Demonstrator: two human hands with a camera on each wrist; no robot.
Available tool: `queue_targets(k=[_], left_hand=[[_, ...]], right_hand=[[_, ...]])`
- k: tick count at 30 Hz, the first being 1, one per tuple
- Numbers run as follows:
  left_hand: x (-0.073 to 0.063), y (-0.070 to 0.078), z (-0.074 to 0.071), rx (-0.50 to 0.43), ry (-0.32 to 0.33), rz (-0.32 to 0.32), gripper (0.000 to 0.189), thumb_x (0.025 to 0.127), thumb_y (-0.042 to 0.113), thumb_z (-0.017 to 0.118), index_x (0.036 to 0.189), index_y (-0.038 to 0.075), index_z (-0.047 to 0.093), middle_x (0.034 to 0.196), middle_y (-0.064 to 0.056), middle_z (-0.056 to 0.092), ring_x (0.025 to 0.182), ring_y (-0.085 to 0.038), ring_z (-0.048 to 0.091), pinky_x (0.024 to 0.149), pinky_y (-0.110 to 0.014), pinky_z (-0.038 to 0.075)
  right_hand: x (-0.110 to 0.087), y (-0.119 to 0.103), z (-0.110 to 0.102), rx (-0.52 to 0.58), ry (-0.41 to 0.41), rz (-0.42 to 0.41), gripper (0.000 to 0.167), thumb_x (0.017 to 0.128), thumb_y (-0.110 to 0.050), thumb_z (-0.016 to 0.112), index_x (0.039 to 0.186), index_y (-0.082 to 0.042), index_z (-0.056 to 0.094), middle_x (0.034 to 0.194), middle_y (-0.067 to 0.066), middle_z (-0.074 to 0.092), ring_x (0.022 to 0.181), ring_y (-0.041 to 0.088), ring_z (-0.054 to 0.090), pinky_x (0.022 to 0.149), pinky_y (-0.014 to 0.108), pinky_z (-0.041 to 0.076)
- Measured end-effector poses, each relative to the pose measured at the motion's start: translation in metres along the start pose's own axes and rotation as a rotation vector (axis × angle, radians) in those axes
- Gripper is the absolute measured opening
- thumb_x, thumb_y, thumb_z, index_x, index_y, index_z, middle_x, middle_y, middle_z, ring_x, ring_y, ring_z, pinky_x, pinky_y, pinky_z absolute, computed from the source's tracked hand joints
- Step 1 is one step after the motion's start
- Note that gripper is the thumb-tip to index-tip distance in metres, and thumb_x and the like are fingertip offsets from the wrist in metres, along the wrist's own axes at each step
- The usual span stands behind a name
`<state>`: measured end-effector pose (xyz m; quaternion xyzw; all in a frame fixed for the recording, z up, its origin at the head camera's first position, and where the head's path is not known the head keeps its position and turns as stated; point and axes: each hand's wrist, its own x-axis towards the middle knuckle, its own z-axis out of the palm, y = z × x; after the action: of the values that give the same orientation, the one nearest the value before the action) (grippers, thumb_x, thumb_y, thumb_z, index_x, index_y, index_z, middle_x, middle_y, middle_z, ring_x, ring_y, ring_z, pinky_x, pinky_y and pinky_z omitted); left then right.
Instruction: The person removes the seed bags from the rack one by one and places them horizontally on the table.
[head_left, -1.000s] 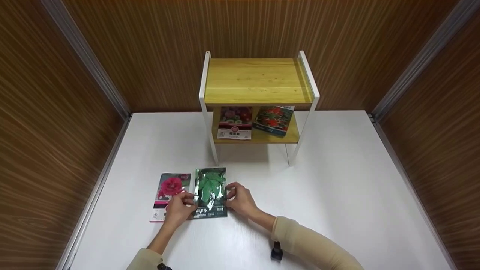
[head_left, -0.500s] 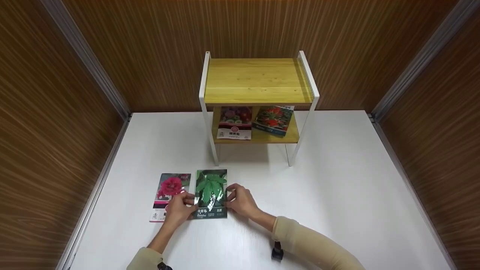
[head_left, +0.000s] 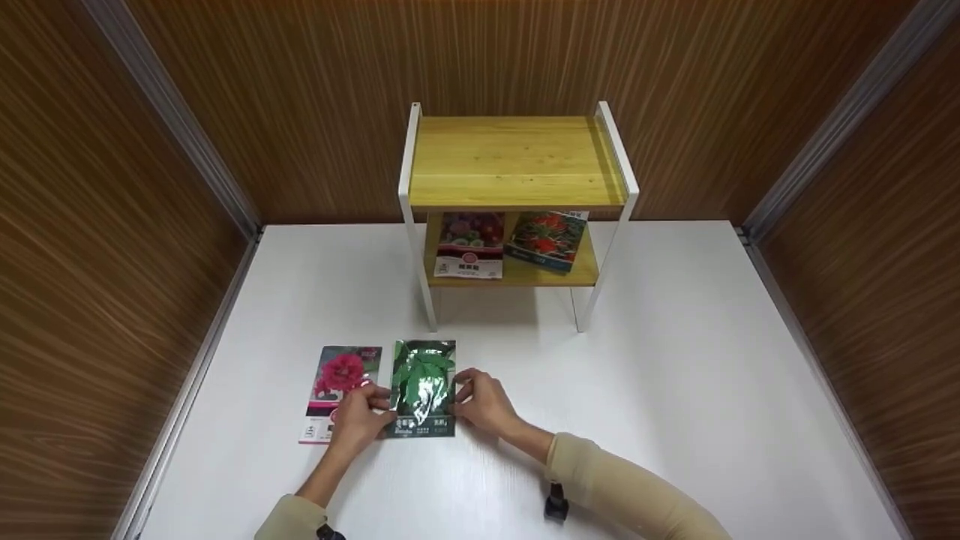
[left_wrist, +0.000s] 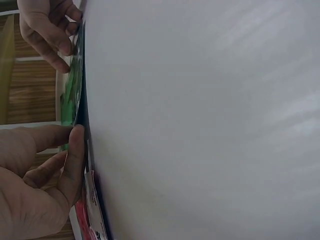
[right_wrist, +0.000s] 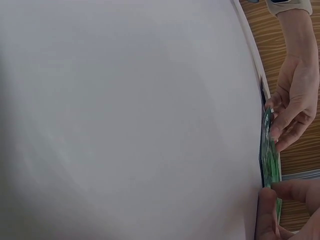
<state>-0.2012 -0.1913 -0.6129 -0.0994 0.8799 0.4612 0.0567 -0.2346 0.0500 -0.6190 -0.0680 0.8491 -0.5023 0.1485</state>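
Observation:
A glossy green seed packet (head_left: 424,386) with a leaf picture lies face up at the front of the white table. My left hand (head_left: 358,418) pinches its lower left edge between thumb and fingers. On the opposite side, my right hand (head_left: 486,403) pinches the right edge. From the left wrist view the green packet (left_wrist: 75,95) appears nearly edge-on, close over the tabletop. Just to its left is a seed packet with a pink flower (head_left: 341,375), its lower right part covered by my left hand.
A small two-tier wooden shelf (head_left: 517,161) with white side frames stands at the back. On its lower tier are a purple-flower seed packet (head_left: 469,259) and a tilted red-flower seed packet (head_left: 547,238). Wood-grain walls (head_left: 517,52) enclose the table (head_left: 697,375).
The green seed packet has shifted slightly toward me and to the right, and the glare on its face has changed. Both hands keep their pinch and have barely moved.

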Motion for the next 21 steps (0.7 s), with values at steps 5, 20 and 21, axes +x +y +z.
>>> queue_targets(k=[5,20,21], left_hand=[[0.0004,-0.0005,0.0007,0.043,0.017,0.038,0.032,0.078,-0.005,0.082,0.109,-0.005,0.075,0.093,-0.016,0.075,0.083,-0.021,0.07,0.064,-0.028,0.061],[-0.006,0.0044,0.0028,0.123,0.074,0.117,0.026,0.082,0.002,0.084,0.107,-0.003,0.077,0.088,-0.011,0.075,0.084,-0.022,0.069,0.075,-0.035,0.055],[-0.0064,0.0053,0.0025,0.127,0.08,0.12,0.025,0.082,0.003,0.084,0.106,-0.002,0.078,0.087,-0.011,0.075,0.084,-0.022,0.069,0.075,-0.036,0.055]], right_hand=[[-0.0001,-0.0003,-0.0009,0.011,-0.005,0.008,0.047,0.083,0.001,0.081,0.127,0.006,0.064,0.085,0.009,0.078,0.053,0.003,0.06,0.057,0.02,0.055],[-0.0006,0.0034,-0.0045,0.117,-0.018,0.027,0.043,0.084,0.002,0.076,0.125,0.006,0.066,0.086,0.011,0.076,0.057,0.007,0.065,0.056,0.024,0.06],[-0.0011,0.0035,-0.0046,0.128,-0.02,0.029,0.042,0.084,0.002,0.076,0.125,0.006,0.066,0.086,0.01,0.076,0.057,0.008,0.065,0.056,0.024,0.06]])
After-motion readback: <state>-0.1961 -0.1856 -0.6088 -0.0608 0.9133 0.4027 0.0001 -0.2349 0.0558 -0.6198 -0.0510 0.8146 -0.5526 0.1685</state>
